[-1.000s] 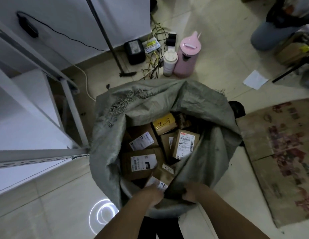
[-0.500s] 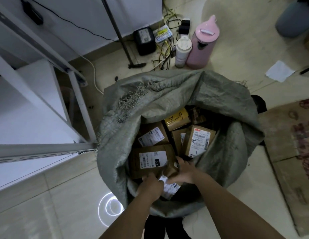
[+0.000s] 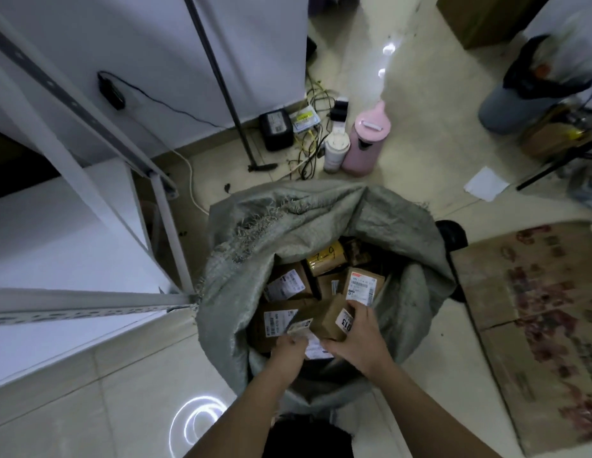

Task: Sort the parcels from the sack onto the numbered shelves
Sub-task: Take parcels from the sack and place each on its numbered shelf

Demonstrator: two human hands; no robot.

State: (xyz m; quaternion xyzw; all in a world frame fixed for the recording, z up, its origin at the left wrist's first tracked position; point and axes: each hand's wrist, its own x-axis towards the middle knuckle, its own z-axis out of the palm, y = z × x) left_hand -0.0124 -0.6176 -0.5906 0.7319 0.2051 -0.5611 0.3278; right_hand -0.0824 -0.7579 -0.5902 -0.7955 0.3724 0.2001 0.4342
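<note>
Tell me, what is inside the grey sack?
The sack holds brown labelled parcels; the right hand grips one parcel marked 13. Deeper layers are covered.

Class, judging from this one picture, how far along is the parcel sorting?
Done: nothing that shows; the visible shelf surface holds no parcel. In hand: the right hand grips a brown box labelled 13, and the left hand pinches a labelled packet. Left: several parcels remain in the sack, none yet shelved.

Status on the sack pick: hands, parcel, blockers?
Right hand grips brown parcel, label 13. Left hand holds a labelled packet beside it. Both inside sack. Nothing blocking the lift.
</note>
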